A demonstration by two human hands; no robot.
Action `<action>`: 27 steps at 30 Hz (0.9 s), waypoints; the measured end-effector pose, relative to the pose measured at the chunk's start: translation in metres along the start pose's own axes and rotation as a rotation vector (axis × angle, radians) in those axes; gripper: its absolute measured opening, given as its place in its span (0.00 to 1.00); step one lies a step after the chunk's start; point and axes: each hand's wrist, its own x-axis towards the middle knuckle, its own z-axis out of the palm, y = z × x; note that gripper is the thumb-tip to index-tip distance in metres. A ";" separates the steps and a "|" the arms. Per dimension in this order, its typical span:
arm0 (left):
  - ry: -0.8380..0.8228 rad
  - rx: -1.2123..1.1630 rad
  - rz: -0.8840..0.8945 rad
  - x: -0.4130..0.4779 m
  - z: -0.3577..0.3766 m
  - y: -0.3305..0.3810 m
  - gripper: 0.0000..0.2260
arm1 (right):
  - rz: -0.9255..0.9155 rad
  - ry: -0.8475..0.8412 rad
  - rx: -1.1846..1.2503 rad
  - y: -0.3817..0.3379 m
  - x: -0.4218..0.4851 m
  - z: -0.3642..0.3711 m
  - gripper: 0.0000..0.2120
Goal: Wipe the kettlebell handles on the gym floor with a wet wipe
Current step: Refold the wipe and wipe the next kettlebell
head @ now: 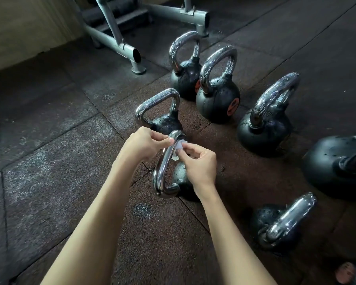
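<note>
**A:** Start close. What have I got under my hands?

**B:** The nearest kettlebell [180,179] sits straight ahead on the rubber floor [49,161], its chrome handle [162,167] looping up toward us. From here the handle's long axis runs near to far, leaning slightly right at the top.

**A:** And the hands?

**B:** My left hand [146,144] is closed in a pinch against the handle's far upper bend, from the left. My right hand [197,164] comes from the right, fingers closed on the wet wipe [180,146], a small pale wad pressed to the inner side of the same bend. Both are at the top; the right is marginally nearer.

**A:** So the stroke goes which way?

**B:** I judge it runs down the bar toward us, to the lower curve by the ball, which the wipe isn't touching.

**A:** How does the handle look?

**B:** Bright, smooth and reflective; I can't tell if it's damp.

**A:** Farther out?

**B:** A second kettlebell [162,118] just beyond, more spread to the right, and a grey rack frame [115,40] at the back.
</note>
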 end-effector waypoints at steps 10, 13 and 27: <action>0.022 -0.008 0.020 -0.001 -0.001 -0.001 0.07 | 0.141 -0.160 0.080 -0.005 0.014 0.001 0.08; 0.036 0.030 0.004 -0.001 0.001 0.002 0.09 | 0.226 -0.284 0.150 -0.004 0.006 -0.008 0.09; 0.055 -0.015 -0.015 0.005 0.003 0.001 0.10 | 0.269 -0.631 0.021 0.001 -0.003 -0.031 0.11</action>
